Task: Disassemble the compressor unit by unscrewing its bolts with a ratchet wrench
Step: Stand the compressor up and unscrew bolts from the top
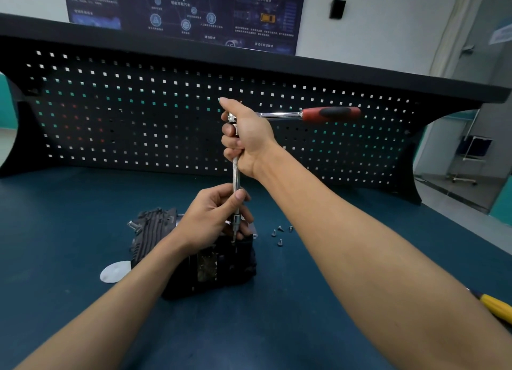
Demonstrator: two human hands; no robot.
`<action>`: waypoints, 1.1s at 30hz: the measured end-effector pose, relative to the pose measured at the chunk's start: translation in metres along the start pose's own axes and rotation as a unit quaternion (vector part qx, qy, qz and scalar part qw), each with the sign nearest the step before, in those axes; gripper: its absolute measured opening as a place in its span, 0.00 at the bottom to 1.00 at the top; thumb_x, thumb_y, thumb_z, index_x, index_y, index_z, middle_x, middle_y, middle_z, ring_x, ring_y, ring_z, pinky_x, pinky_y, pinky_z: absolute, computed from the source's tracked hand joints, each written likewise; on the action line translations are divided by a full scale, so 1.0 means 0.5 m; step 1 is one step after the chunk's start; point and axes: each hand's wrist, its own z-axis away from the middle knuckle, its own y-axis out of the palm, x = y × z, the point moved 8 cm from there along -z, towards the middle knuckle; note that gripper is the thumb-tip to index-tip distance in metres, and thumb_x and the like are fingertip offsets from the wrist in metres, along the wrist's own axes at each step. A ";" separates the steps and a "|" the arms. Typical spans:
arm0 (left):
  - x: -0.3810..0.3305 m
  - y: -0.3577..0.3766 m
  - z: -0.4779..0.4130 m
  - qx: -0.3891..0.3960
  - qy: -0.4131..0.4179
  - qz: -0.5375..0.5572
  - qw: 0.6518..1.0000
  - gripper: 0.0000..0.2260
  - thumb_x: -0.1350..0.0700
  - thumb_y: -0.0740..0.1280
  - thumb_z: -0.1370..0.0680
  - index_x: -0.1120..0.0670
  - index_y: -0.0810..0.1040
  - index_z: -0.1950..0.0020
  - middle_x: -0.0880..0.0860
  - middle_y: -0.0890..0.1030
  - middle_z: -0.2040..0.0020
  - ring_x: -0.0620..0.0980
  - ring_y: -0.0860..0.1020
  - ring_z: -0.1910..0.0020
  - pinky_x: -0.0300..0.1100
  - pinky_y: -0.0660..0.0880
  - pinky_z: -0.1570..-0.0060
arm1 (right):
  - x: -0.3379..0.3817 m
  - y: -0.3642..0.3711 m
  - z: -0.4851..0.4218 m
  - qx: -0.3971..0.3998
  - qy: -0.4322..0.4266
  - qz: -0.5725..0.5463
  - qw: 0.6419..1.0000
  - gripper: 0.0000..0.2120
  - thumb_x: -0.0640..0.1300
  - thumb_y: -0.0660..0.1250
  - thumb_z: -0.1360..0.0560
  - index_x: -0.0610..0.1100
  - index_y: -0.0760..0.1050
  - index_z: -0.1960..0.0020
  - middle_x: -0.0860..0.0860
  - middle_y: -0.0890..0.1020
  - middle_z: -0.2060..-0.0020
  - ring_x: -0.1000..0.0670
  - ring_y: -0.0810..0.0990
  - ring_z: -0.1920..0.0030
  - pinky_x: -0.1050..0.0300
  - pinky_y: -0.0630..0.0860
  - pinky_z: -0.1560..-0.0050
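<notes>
Two bare forearms [360, 245], bare left hand [213, 217] and right hand [246, 136], fingernails short and plain.

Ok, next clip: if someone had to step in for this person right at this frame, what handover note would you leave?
Left hand: grips the lower end of the extension bar, holding it over the compressor unit.
Right hand: grips the bar's top, just under the head of the ratchet wrench; its red-and-black handle points right, unheld.
Done: four loose bolts lie on the table right of the unit.
Left: the bolt under the socket. The left hand hides whether it is seated, and how many others remain cannot be told.
</notes>
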 end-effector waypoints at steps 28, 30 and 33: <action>0.019 -0.014 0.000 -0.032 0.009 0.057 0.998 0.13 0.49 0.62 0.21 0.58 0.71 0.53 0.57 0.77 0.70 0.56 0.80 0.73 0.41 0.77 0.74 | -0.032 0.027 -0.018 0.118 0.032 -0.078 0.989 0.17 0.54 0.63 0.19 0.48 0.69 0.63 0.55 0.67 0.77 0.59 0.59 0.82 0.65 0.54 0.79; 0.021 -0.010 0.000 -0.023 0.008 0.060 0.998 0.13 0.48 0.62 0.21 0.58 0.71 0.52 0.57 0.79 0.69 0.55 0.81 0.72 0.40 0.78 0.73 | -0.030 0.023 -0.017 0.114 0.032 -0.067 0.991 0.17 0.54 0.64 0.19 0.47 0.69 0.63 0.55 0.67 0.77 0.58 0.59 0.81 0.65 0.55 0.79; 0.022 -0.011 -0.001 -0.017 0.014 0.070 0.997 0.13 0.47 0.62 0.21 0.58 0.72 0.51 0.58 0.80 0.67 0.56 0.82 0.71 0.41 0.78 0.73 | -0.020 0.034 -0.013 0.109 0.025 -0.028 0.993 0.17 0.54 0.64 0.19 0.47 0.69 0.63 0.55 0.66 0.77 0.58 0.58 0.81 0.64 0.54 0.78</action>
